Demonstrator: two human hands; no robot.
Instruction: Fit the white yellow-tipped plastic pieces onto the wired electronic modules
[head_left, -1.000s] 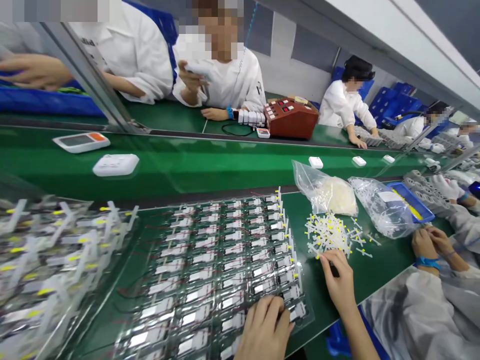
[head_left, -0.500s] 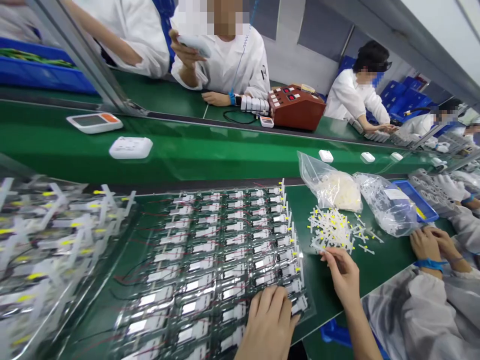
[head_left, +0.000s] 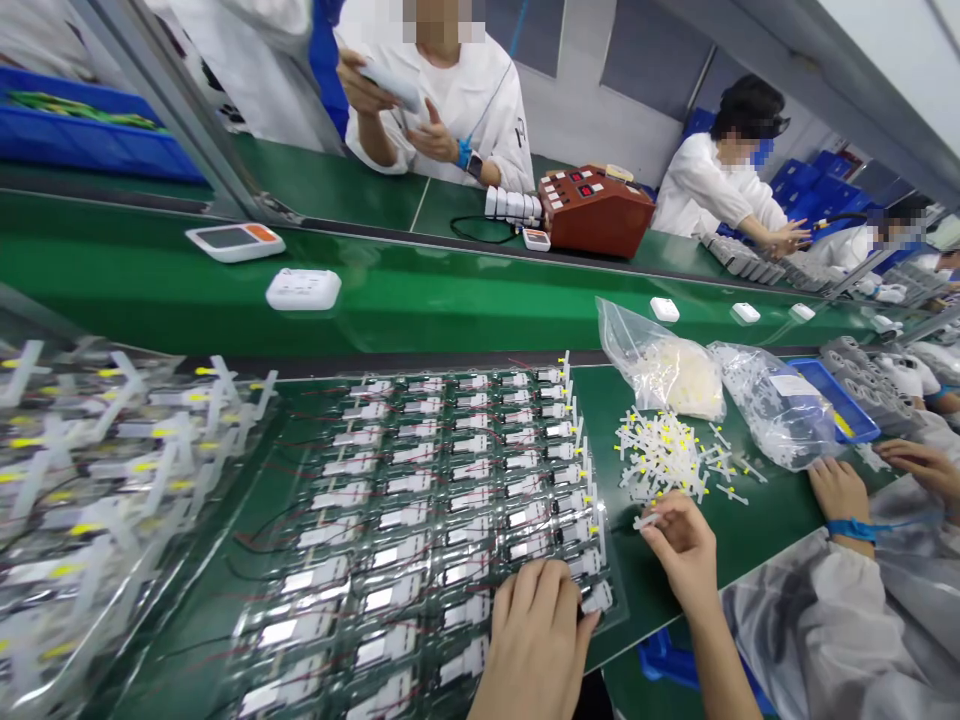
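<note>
My left hand (head_left: 534, 635) rests over the near right corner of a clear plastic tray (head_left: 616, 618), its fingers bent together. Its thumb and forefinger close around a small black-and-white motor unit (head_left: 598, 598), whose other end is hidden under the hand. Rows of similar units with thin red and black wires fill the tray. Several in the rightmost column carry upright white plastic pieces with yellow ends. To the right, my right hand (head_left: 686, 550) pinches one white plastic piece (head_left: 645, 521) between thumb and forefinger, just in front of a loose pile of such pieces (head_left: 660, 450).
At left lies another tray stack (head_left: 112, 470) full of fitted units. Clear bags (head_left: 679, 375) and a blue tray (head_left: 840, 400) stand behind the pile. A co-worker's hand (head_left: 840, 492) is close on the right. A green conveyor (head_left: 465, 315) with white devices runs beyond.
The white piece in my right hand now stands clear of the pile's edge. My left hand has barely moved. White devices on the conveyor have shifted right. A co-worker opposite has raised a hand to the device.
</note>
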